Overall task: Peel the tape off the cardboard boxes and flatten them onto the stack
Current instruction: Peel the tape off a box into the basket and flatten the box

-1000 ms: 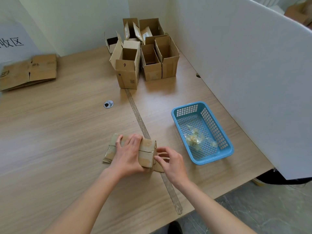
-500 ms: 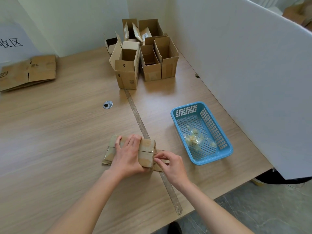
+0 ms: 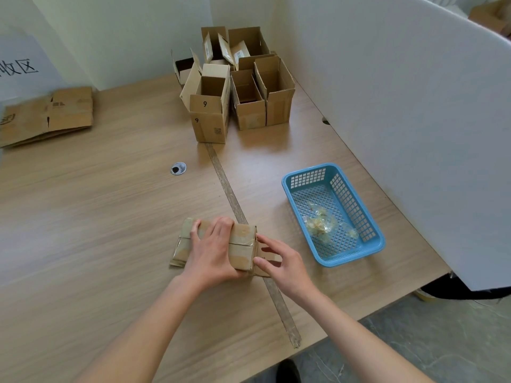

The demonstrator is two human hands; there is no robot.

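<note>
**Hands on a taped box at the desk's near edge**

Wooden desk carried a taped cardboard box lying on its side near the front. Left hand lay over its top, fingers curled around it; right hand touched its right end, fingers relaxed. Farther back, an upright open box bore two printed "9"s. Flattened stack lay far left.

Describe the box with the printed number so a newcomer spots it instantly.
Look to the wooden table's far corner, where open cardboard boxes cluster against the wall. The box with the number stands at the cluster's near left edge; alone among them, it has a black 9 printed twice on its front.
</note>
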